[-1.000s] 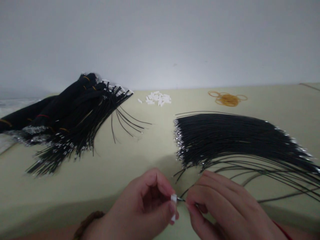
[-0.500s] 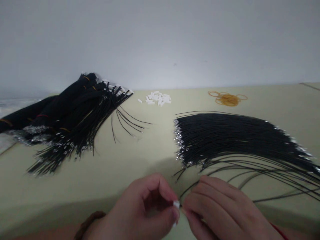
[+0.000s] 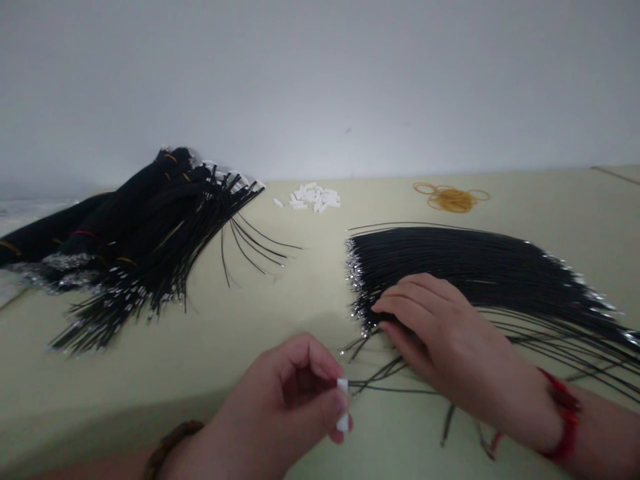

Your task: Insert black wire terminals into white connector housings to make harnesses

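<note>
My left hand (image 3: pixel 287 407) is closed, pinching a small white connector (image 3: pixel 343 403) between thumb and fingers, with thin black wire running from it to the right. My right hand (image 3: pixel 450 347) rests farther up on the near edge of a fanned pile of loose black wires (image 3: pixel 475 273) with silvery tips, its fingers curled down on the wire ends. What those fingers grip, if anything, is hidden. A red band circles the right wrist.
Bundled black wires (image 3: pixel 135 233) tied with bands lie at the left of the pale table (image 3: pixel 310 293). A small heap of white connectors (image 3: pixel 314 197) and a cluster of yellow rubber bands (image 3: pixel 453 198) sit near the grey wall.
My right hand let go beside the connector and moved up and right onto the loose wire pile. My left hand stayed put, still pinching the white connector.
</note>
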`<state>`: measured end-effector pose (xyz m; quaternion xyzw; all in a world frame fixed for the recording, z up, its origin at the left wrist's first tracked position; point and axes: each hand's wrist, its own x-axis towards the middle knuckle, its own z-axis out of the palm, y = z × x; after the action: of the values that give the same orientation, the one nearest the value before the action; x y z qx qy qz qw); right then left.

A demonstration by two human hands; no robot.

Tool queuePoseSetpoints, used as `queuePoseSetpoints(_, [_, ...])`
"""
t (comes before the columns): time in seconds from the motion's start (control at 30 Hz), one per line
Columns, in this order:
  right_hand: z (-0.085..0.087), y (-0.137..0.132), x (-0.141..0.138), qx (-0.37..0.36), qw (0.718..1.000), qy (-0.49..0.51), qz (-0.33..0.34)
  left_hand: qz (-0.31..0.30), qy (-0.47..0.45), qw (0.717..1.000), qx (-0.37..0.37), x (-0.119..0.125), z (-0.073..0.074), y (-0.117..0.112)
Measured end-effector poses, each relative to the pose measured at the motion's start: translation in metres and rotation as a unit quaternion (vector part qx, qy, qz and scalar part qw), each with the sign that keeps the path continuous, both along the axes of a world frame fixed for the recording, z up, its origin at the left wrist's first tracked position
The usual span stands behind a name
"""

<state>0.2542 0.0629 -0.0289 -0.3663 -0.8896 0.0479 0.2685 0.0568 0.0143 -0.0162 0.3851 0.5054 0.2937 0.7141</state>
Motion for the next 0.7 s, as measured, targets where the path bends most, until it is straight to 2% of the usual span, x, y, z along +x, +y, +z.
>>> queuePoseSetpoints(0.13, [-0.007, 0.010, 0.007, 0.033, 0.998, -0.047, 0.003, 0.013, -0.006, 1.000, -0.002, 0.000, 0.000, 0.002])
queuePoseSetpoints(0.4, [-0.008, 0.011, 0.007, 0.092, 0.995, -0.007, 0.031, 0.023, -0.005, 1.000, 0.003, -0.001, 0.001, 0.003])
queuePoseSetpoints(0.53, [-0.005, 0.004, 0.005, 0.073, 0.996, 0.036, 0.040, 0.022, 0.000, 1.000, 0.015, -0.001, 0.000, 0.003])
queuePoseSetpoints(0.7, [0.006, -0.027, -0.006, 0.008, 0.996, 0.071, 0.054, 0.023, 0.008, 0.999, 0.024, -0.002, -0.002, 0.002])
